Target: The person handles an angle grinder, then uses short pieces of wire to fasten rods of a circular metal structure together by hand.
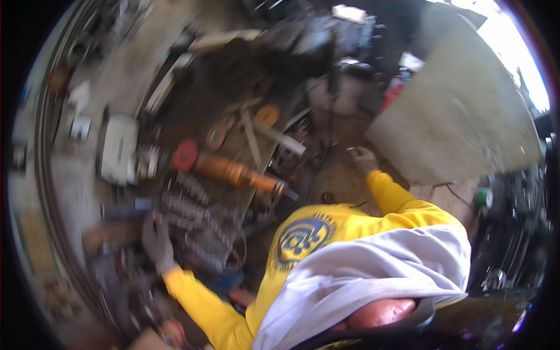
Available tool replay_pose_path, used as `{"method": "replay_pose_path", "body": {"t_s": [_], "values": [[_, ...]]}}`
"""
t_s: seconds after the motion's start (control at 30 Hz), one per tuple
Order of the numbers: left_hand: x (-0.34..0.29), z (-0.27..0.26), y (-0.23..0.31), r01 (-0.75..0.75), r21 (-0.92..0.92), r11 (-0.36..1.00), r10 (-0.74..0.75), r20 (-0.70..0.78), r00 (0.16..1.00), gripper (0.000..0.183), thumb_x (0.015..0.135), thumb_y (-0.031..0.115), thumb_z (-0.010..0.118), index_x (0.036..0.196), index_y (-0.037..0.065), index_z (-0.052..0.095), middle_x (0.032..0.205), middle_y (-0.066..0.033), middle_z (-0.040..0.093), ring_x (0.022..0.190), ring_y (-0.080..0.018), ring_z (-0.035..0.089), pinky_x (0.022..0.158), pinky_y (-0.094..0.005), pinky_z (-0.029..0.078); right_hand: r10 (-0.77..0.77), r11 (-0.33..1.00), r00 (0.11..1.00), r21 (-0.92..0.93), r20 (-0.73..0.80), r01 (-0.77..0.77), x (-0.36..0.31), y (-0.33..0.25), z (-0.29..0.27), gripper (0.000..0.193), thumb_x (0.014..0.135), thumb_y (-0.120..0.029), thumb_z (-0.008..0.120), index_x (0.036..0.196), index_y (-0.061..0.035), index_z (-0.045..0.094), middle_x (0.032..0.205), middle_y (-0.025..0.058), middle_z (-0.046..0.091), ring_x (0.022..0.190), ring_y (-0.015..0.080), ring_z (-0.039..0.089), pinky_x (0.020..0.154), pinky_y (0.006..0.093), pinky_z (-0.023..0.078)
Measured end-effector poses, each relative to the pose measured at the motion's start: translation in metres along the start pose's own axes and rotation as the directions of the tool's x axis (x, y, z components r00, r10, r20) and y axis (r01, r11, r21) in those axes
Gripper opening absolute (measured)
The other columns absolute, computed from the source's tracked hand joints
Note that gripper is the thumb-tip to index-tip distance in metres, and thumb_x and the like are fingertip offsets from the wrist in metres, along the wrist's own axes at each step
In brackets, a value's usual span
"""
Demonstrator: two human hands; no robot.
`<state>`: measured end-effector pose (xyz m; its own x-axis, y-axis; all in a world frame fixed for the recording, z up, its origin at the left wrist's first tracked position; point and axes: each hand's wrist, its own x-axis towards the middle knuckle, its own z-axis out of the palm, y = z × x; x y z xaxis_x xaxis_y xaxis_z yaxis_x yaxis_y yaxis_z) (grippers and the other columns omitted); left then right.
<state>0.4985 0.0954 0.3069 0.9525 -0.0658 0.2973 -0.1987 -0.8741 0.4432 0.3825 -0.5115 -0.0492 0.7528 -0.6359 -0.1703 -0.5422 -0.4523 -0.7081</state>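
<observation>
My left hand [157, 242], in a greyish glove, reaches out at the lower left with its fingers stretched; I see nothing held in it. Beside it lies a cluster of metal pieces [201, 242], blurred by motion. An orange power tool [224, 170] rests in the middle, with a red disc [185, 154] at its left end. My bare right hand [364, 159] is over the brown floor [341, 184] to the right of the tool. Its fingers are loosely bent and apart, with no object visible in them. Both arms wear yellow sleeves.
A large pale sheet [461, 111] leans at the right. Flat strips [251, 137], a pink disc [216, 135] and an orange disc [268, 115] lie beyond the tool. A white boxy thing [118, 149] stands left, and a green roll [483, 197] sits far right.
</observation>
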Motion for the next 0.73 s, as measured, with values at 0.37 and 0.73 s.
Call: {"method": "replay_pose_path", "body": {"t_s": [0.37, 0.73], "values": [[-0.073, 0.097, 0.124, 0.074, -0.1, 0.992, -0.066, 0.078, 0.995, 0.034, 0.097, 0.019, 0.065, 0.12, -0.004, 0.067, 0.106, -0.0193, 0.073, 0.095, -0.0268, 0.071, 0.085, -0.0369, 0.054, -0.706, 0.675, 0.696, 0.173, -0.133, 0.717, 0.014, -0.243, -0.115, 0.023, 0.089, -0.028, 0.074, 0.099, -0.0067, 0.075, 0.088, 0.0143, 0.073, 0.086, 0.0336, 0.071, 0.078, 0.0436, 0.055], [-0.122, 0.094, 0.094, 0.119, -0.019, 0.993, -0.118, 0.047, 0.992, 0.035, 0.093, 0.019, 0.069, 0.121, -0.003, 0.068, 0.115, -0.0242, 0.072, 0.106, -0.0387, 0.069, 0.092, -0.0438, 0.053, -0.699, 0.696, 0.701, 0.359, 0.14, 0.622, -0.027, -0.299, -0.1, 0.033, 0.089, -0.035, 0.075, 0.108, -0.0075, 0.074, 0.098, 0.0169, 0.074, 0.096, 0.0294, 0.073, 0.088, 0.0396, 0.056]]}}
